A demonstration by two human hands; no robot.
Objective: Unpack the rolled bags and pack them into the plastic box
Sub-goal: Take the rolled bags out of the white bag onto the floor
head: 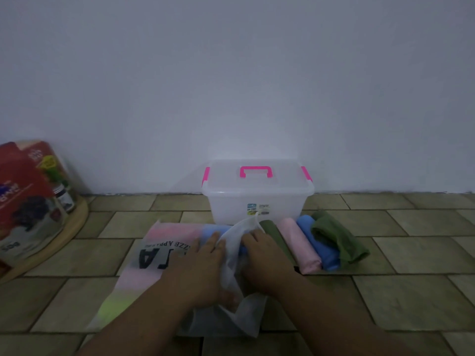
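Clear plastic box (pixel 257 201): upright against wall, lid (pixel 277 181) on, pink handle (pixel 255 172) and side latches, label on front. Translucent packaging bag (pixel 144 276): flat on floor before box, black lettering, pink, blue and yellow-green rolls showing through; right-hand mouth lifted. Loose beside it, side by side in row: olive roll (pixel 270 227), pink roll (pixel 300 245), blue roll (pixel 318 242). Dark green bag (pixel 339 240): partly unrolled, crumpled, lapping over blue roll.

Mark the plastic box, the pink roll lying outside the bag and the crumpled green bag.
plastic box (pixel 239 204): head view, front wall left of the label.
pink roll (pixel 299 242): head view, middle of the roll.
crumpled green bag (pixel 341 244): head view, middle of its folds.
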